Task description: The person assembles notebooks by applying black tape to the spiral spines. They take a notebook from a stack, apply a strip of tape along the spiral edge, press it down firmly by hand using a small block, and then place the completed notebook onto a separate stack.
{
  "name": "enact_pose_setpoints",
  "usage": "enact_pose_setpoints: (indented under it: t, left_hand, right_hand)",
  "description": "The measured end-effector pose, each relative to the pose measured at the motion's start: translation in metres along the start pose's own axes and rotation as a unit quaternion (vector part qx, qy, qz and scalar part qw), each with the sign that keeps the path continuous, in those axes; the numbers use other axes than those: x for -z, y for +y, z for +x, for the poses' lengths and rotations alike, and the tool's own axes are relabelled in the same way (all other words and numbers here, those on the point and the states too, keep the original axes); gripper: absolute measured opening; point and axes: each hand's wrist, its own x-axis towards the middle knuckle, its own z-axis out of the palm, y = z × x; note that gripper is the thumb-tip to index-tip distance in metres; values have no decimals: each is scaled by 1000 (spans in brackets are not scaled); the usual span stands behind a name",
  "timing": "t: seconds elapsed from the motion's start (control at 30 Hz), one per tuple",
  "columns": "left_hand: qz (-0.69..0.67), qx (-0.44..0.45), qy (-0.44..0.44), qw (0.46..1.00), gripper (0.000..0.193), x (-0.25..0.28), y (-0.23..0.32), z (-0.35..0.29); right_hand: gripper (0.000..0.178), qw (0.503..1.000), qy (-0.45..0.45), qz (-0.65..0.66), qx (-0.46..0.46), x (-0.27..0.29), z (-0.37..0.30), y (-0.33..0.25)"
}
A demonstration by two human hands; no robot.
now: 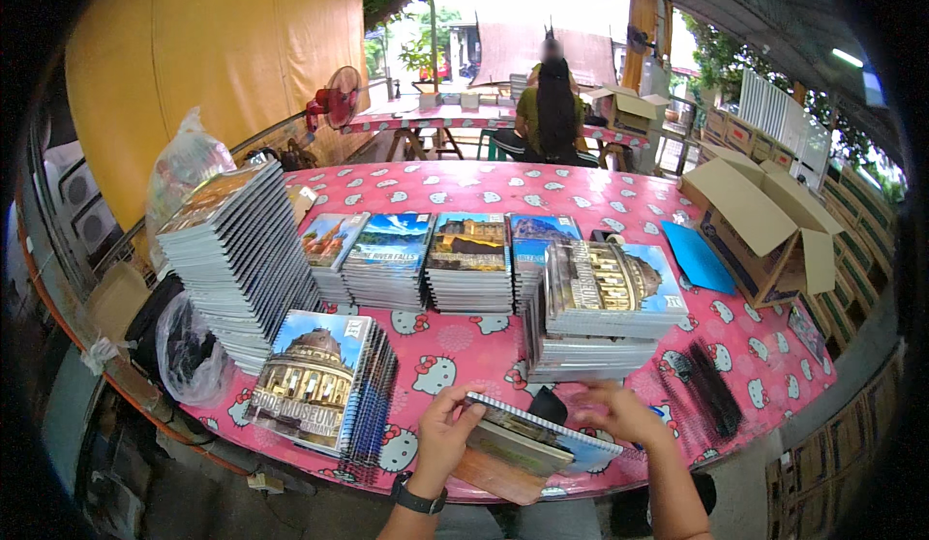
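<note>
Near the table's front edge my left hand [453,434] grips the upper left corner of a notebook [523,453], which is tilted with a row of binding holes or coil along its far edge. My right hand [624,414] hovers at the right end of that edge, fingers apart and pointing left; whether they touch it I cannot tell. A black object [550,405] stands just behind the notebook. To the right lies a bundle of black binding coils [711,390]. Left of my hands is a stack of coil-bound notebooks [314,385] with a domed building on the cover.
A tall notebook stack [227,259] rises at left. Several shorter stacks [469,264] line the middle, and another pile [610,293] stands right of them. An open carton [764,216] and a blue sheet [699,257] are at right. Beyond sits a person [554,109] near a red fan [339,100].
</note>
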Motion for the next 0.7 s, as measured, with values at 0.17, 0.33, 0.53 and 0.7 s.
enact_pose_setpoints:
  t: [0.17, 0.33, 0.53, 0.7]
  left_hand:
    - [67, -82, -66, 992, 24, -36, 27, -3]
    - [26, -70, -82, 994, 19, -58, 41, -10]
    - [77, -122, -99, 985, 21, -52, 38, -12]
    - [100, -174, -105, 974, 20, -55, 38, -16]
  right_hand:
    - [32, 969, 229, 32, 90, 32, -11, -130]
    - [32, 963, 248, 49, 99, 19, -18, -138]
    - [24, 954, 262, 37, 138, 19, -13, -146]
    - [22, 946, 257, -73, 184, 22, -7, -142]
